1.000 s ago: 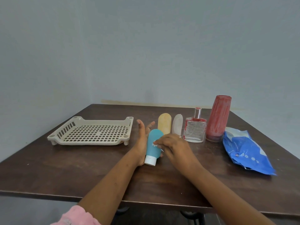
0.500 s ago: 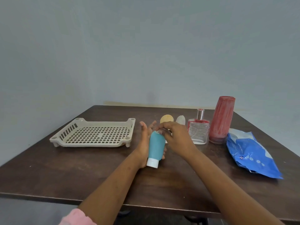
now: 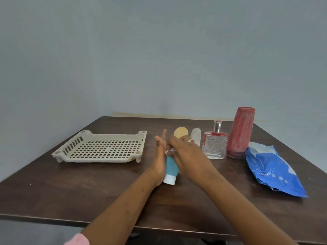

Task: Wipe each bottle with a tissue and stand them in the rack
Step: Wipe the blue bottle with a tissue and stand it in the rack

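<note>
A teal tube bottle (image 3: 170, 167) with a white cap stands cap-down at the table's middle. My left hand (image 3: 159, 156) rests flat against its left side with straight fingers. My right hand (image 3: 185, 154) covers the tube's top and pinches a small white tissue (image 3: 169, 151) against it. Behind them stand a yellow tube (image 3: 180, 132) and a pale tube (image 3: 196, 137), partly hidden. To the right are a clear glass bottle (image 3: 215, 146) with red smears and a tall red bottle (image 3: 240, 132). The beige slotted rack (image 3: 100, 147) sits empty on the left.
A blue and white tissue pack (image 3: 272, 170) lies at the table's right side. The dark wooden table (image 3: 88, 188) ends in a front edge close to me. A grey wall rises behind the table.
My right hand has slid the tissue from the tube's middle up to its top end. The tube now stands more upright, and my left hand stays against it.
</note>
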